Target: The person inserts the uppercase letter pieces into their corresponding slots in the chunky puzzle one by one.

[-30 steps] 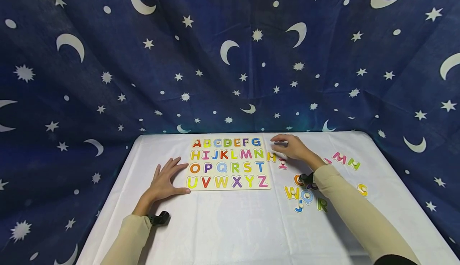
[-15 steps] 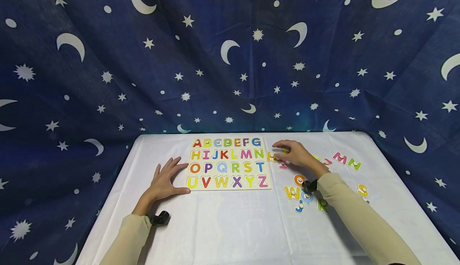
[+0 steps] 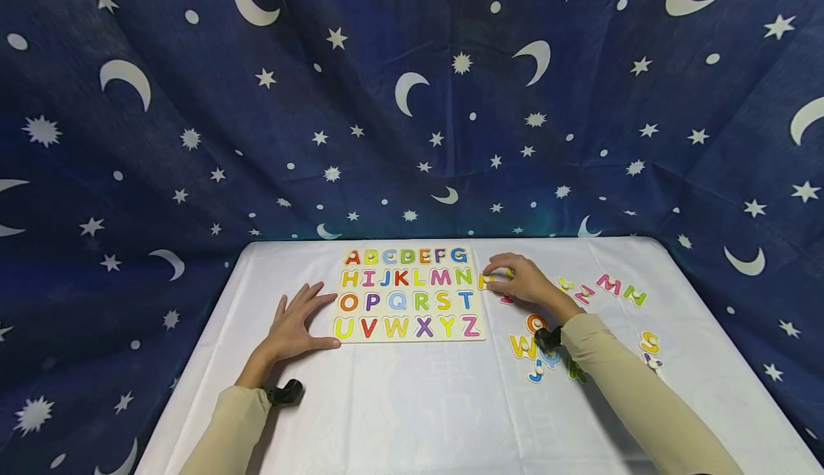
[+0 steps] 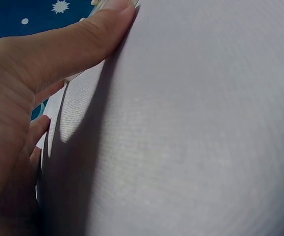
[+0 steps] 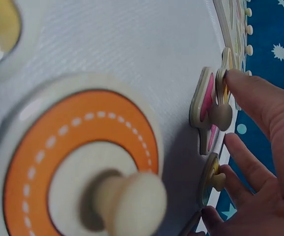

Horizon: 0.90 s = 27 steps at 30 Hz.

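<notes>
A wooden alphabet puzzle board (image 3: 418,339) with printed letters lies flat on the table; several top-row letters carry small knobs. My left hand (image 3: 296,326) rests with fingers spread at its left edge, the thumb at the near left corner. In the left wrist view the thumb (image 4: 83,42) lies along the board's edge. Just off the board's right side, my right hand (image 3: 524,280) pinches the yellow letter H piece (image 3: 482,283) between thumb and forefinger. A pink letter I piece (image 5: 208,101) lies beside it, partly hidden by the hand in the head view. Another yellow piece (image 3: 511,272) shows under the fingers.
Loose knobbed letters lie to the right on the white table (image 3: 412,410): an orange O (image 3: 536,323), yellow W (image 3: 518,347), blue J (image 3: 533,375), pink M (image 3: 605,283), green N (image 3: 636,296) and yellow S (image 3: 650,343). A starry blue cloth (image 3: 412,139) hangs behind.
My right hand has come down slightly, and its thumb and forefinger have closed in on the letter H piece. The left hand and the board have stayed put.
</notes>
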### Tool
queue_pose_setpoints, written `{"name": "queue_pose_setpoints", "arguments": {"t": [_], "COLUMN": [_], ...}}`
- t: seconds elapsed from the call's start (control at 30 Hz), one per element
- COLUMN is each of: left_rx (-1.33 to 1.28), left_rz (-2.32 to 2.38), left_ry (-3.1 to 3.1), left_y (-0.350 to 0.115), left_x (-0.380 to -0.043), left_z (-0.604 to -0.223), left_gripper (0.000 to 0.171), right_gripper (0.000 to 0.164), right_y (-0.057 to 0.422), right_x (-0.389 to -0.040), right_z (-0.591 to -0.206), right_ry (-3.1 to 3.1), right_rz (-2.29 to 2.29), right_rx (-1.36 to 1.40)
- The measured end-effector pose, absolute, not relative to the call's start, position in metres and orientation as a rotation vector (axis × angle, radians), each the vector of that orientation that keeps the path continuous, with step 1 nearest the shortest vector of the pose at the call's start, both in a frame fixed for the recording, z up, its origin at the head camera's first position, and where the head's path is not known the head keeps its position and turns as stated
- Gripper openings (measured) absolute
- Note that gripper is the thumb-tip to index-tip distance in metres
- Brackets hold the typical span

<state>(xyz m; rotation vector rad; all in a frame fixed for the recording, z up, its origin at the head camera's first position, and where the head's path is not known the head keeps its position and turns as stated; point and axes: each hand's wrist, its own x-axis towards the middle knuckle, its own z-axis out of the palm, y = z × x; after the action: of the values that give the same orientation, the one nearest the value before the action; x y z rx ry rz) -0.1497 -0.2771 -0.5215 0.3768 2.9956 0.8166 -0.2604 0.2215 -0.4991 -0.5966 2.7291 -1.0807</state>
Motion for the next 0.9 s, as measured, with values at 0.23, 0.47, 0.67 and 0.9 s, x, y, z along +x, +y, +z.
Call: {"name": "queue_pose_setpoints", "arguments": {"t": [0.23,0.47,0.67,0.9], "left_rx": [0.383,0.381,0.385,0.387], "left_rz": [0.828,0.816,0.825,0.828], "left_ry": [2.992,2.992,2.996,3.003], "left_y": [-0.2769,-0.2770,-0.2770,-0.2759], "left_x": [-0.1493,-0.1498,-0.1497,-0.1486], "left_z": [-0.5210,-0.5218,-0.5200,-0.5205], "left_gripper": [0.096,0.096,0.096,0.095], "right_gripper": [0.017,0.014,0.012,0.010], "right_y": [0.2193,0.2178,0.2172,0.2151], "right_x": [-0.2587,-0.2574,-0.2568,-0.2582], "right_z": [-0.5007,-0.5004,-0.4993,-0.4966], "right_ry": [2.768,2.778,2.785,2.796], "right_rz": [-1.034,-1.036,-1.044,-1.039], "right_rx": [-0.541,-0.530,-0.505,-0.529]}}
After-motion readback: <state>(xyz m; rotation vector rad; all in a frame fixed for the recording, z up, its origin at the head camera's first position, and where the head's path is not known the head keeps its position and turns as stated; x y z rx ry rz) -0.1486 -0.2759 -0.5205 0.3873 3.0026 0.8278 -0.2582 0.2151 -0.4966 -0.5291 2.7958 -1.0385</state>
